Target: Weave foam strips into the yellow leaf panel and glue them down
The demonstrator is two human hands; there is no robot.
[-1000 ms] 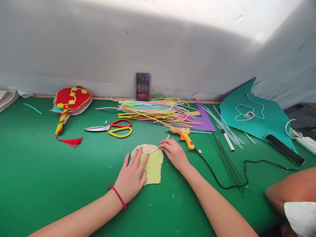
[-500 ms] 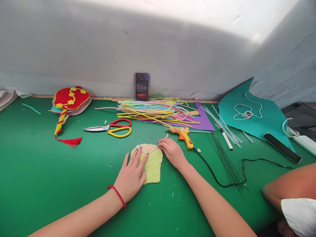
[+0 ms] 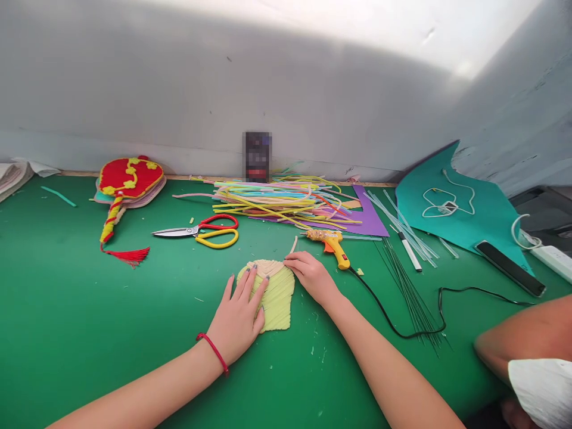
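Note:
A leaf-shaped panel [image 3: 277, 307] of yellow-green pipe cleaners, with a peach section at its top, lies flat on the green table. My left hand [image 3: 238, 328] rests on the panel's left part, fingers stretched out and spread, hiding some of it. At the panel's upper right edge, my right hand [image 3: 316, 279] pinches a peach pipe cleaner [image 3: 294, 244], whose loose end sticks up past the fingertips. Just beyond that hand lies a yellow hot glue gun [image 3: 333, 245]. Scissors [image 3: 199, 231] with one red and one yellow handle lie further left.
Behind are a heap of coloured pipe cleaners [image 3: 277, 199] and a purple sheet [image 3: 373, 214]. A red fan with a tassel [image 3: 129, 179] lies left. Rightward are glue sticks [image 3: 404, 229], green wires [image 3: 409, 298], a black cord [image 3: 379, 304], a phone [image 3: 509, 268] and another person's arm [image 3: 522, 333].
My right hand has shifted very slightly left, and more of the peach pipe cleaner's loose end now shows, pointing more upright. My left hand stays in place on the panel.

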